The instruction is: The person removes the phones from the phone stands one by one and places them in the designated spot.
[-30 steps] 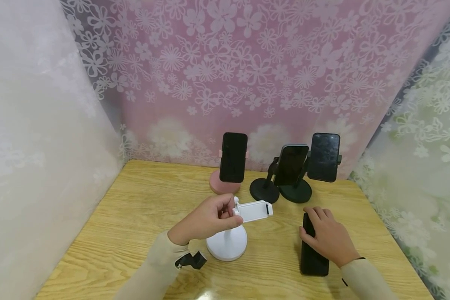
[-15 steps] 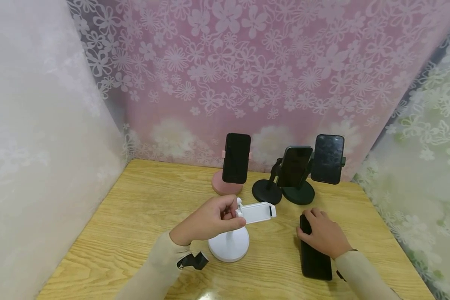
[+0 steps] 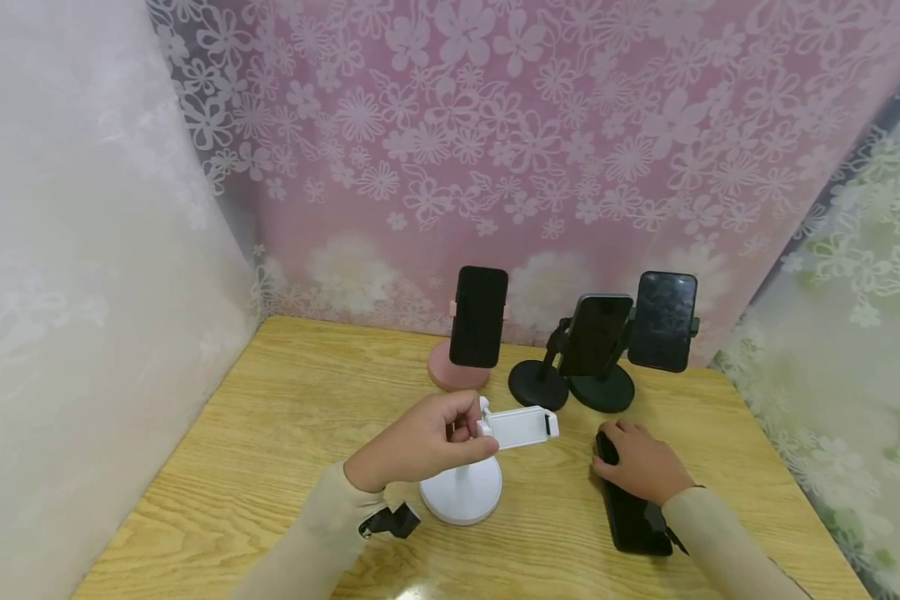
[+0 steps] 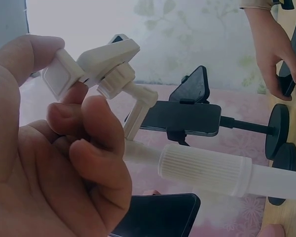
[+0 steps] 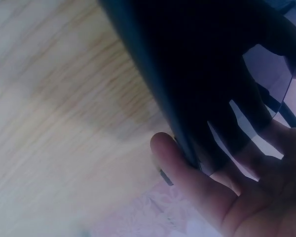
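My left hand (image 3: 438, 442) pinches one end of the clamp (image 3: 519, 427) on a white phone stand (image 3: 461, 493), thumb and index finger at its jaw. In the left wrist view, the white clamp (image 4: 108, 57) sits tilted on its jointed arm, above a ribbed collar (image 4: 204, 169). Nothing lies in the clamp. My right hand (image 3: 637, 462) grips a black phone (image 3: 640, 525) near its far end, to the right of the stand. In the right wrist view, the thumb (image 5: 180, 168) lies along the phone's edge, and the fingers are mirrored in its dark glossy face (image 5: 182, 59).
Behind the white stand are a pink stand (image 3: 457, 367), a black stand (image 3: 537, 385) and a dark green stand (image 3: 603, 389). Each bears an upright phone, such as the one on the pink stand (image 3: 479, 317). Wood-grain table (image 3: 285, 408); flowered cloth (image 3: 390, 167) hangs around it.
The right hand has moved towards the phone's far left edge and closed its grip; the phone has turned slightly, its near end shifting right. The left hand keeps its pinch. The view has shifted slightly.
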Tool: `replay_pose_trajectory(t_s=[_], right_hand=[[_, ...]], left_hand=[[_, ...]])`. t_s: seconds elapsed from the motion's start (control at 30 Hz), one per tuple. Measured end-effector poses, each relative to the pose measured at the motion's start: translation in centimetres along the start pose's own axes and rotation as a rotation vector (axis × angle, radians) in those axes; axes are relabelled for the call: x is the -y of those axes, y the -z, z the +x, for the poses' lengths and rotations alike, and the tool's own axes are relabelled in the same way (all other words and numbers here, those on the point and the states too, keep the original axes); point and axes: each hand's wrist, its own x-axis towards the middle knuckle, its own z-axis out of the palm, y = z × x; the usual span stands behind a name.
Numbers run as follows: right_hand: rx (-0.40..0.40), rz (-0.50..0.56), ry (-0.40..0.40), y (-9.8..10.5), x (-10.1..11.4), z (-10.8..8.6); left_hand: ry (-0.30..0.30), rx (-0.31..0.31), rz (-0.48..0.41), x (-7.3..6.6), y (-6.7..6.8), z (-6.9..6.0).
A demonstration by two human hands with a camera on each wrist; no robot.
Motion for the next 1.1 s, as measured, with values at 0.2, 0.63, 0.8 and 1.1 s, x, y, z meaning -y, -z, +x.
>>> replay_pose_trajectory(t_s=[0.2,0.63,0.8,1.1], right_hand=[[0.006,0.003,0.0,-0.1,0.0,0.2],[-0.004,-0.008,-0.014,0.1,0.1,0.7],[-0.028,-0.006,0.006,1.2,0.9,0.7],[-0.201,0.081,0.183,8.8,8.8,-1.2]], left_hand=[[0.0,-0.002,0.009,-0.1,0.0,0.0],[0.013,-0.003,0.02,-0.2,0.0,0.1],[0.011,-0.005,0.027,-0.1,0.0,0.2],[0.027,-0.007,0.069,-0.3,-0.1,-0.1]])
